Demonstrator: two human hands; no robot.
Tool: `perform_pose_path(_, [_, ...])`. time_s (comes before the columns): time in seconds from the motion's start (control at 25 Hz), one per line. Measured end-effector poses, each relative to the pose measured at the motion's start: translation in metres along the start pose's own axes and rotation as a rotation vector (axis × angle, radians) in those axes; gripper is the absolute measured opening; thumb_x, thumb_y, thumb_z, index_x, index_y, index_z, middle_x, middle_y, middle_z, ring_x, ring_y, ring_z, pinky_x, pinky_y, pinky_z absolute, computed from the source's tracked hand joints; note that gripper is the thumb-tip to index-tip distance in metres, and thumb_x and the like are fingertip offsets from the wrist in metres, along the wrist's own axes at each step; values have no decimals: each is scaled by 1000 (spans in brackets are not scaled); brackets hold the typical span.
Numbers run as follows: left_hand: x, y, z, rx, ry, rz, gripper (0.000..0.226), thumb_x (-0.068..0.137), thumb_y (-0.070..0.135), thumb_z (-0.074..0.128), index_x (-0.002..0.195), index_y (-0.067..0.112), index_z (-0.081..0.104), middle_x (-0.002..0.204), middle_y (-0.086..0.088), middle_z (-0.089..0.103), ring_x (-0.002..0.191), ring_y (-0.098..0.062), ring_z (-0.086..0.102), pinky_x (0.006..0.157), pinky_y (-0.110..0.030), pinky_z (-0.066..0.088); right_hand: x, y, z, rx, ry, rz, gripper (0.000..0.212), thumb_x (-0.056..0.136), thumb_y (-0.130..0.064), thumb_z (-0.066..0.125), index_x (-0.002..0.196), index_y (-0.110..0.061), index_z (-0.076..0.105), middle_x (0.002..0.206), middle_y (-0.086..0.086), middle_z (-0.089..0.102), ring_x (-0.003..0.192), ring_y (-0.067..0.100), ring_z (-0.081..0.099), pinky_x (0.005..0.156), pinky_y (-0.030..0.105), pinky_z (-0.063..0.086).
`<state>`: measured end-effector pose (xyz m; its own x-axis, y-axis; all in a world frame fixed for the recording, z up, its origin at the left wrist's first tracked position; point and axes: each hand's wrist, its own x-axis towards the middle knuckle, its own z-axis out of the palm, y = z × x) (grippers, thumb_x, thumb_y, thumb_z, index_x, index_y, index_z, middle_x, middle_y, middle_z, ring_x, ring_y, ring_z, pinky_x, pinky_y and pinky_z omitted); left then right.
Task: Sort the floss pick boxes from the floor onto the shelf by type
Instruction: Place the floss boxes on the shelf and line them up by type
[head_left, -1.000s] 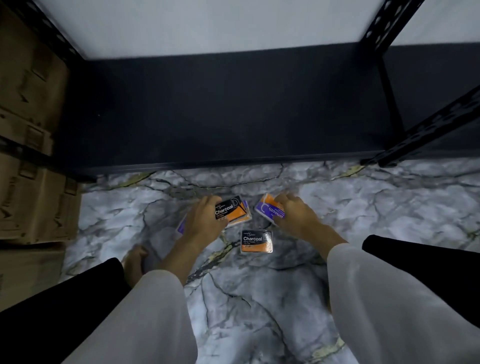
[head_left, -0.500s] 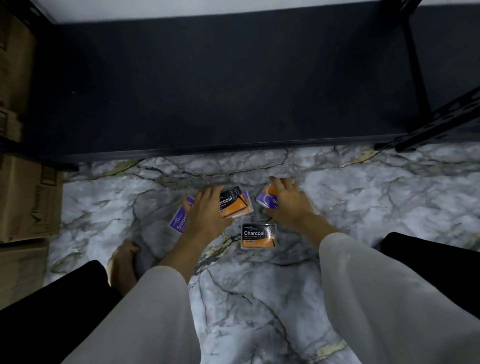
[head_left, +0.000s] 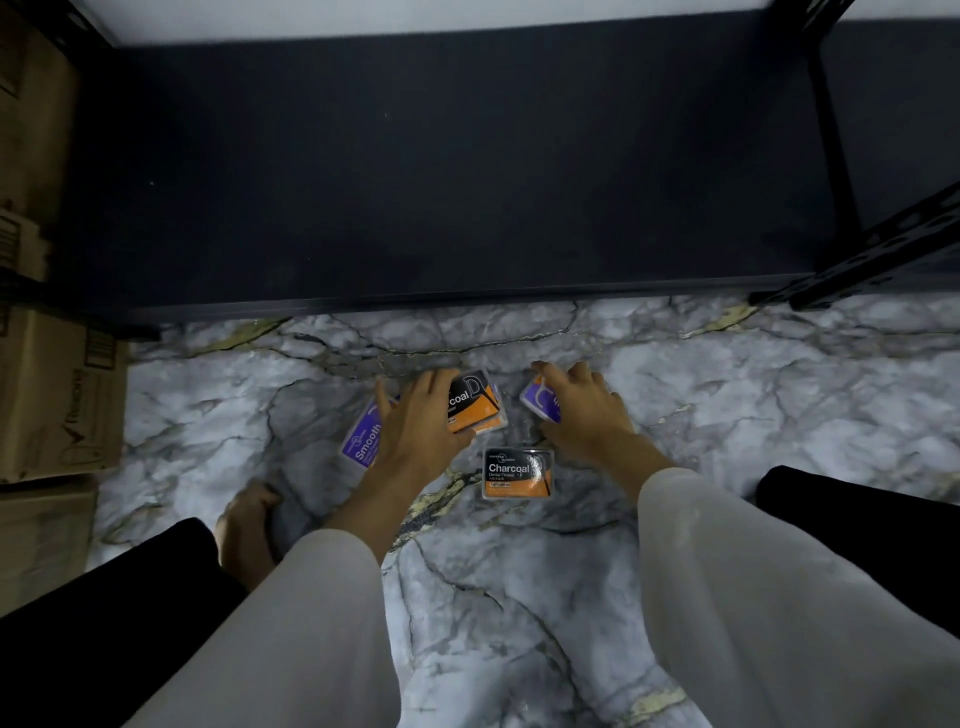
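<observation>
A: Your left hand grips a Charcoal box; your right hand curls over a purple box, mid-frame.

B: Shelf up top looks bare. Another Charcoal box and a Smooth box still lie on the floor.

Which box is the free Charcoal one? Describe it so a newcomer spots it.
Start at the dark shelf, then drop to the marble floor in front of it. Between the two hands lies a black-and-orange Charcoal box, flat and label up. Unlike the other boxes, no hand touches it, and it lies nearest the person.
</observation>
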<state>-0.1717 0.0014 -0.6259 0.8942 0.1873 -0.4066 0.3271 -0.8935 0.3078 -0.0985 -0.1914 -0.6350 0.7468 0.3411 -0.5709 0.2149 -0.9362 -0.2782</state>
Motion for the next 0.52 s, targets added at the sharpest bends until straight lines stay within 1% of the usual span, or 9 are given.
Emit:
perform_pose_path(0.04, [-3,3,-8,-5,10,9,71,78,46,70,138,28,37,138,4,46,131,-21,43,115,-56,0,-5,-2,-8,-1,8,-1,79,78,-29,69,143,-32,23,137,14,37,126,35,38,97,52,42])
perform_pose_path(0.12, [-10,10,-29,2,45,36,72,77,48,70,137,28,38,136,3,47,129,-22,43,116,-53,12,-19,-6,-31,7,55,-7,78,78,-29,69,141,-32,24,134,12,40,123,33,40,95,49,44])
perform_pose_path(0.2, [-22,19,-58,-18,99,66,74,75,47,72,137,27,38,134,2,48,125,-24,45,110,-45,26,-38,-14,-61,6,126,-25,75,78,-28,67,140,-32,26,131,11,41,120,32,41,92,46,44])
perform_pose_path(0.28, [-36,32,-90,-76,161,99,76,73,43,76,137,25,38,131,1,48,119,-24,47,101,-39,37,-61,-21,-91,-8,190,-53,77,79,-28,65,143,-35,22,129,9,40,119,32,41,91,44,44])
perform_pose_path(0.4, [-68,53,-142,-76,262,151,75,74,39,76,137,27,38,130,3,46,114,-24,46,91,-37,43,-103,-33,-134,0,283,-93,82,80,-31,65,146,-39,17,127,7,39,119,29,40,91,42,44])
perform_pose_path(0.52, [-100,71,-193,-44,345,185,75,75,41,74,138,30,36,131,6,43,116,-22,42,90,-37,45,-144,-45,-176,-45,374,-111,84,81,-36,64,147,-39,12,128,5,40,120,28,40,93,44,42])
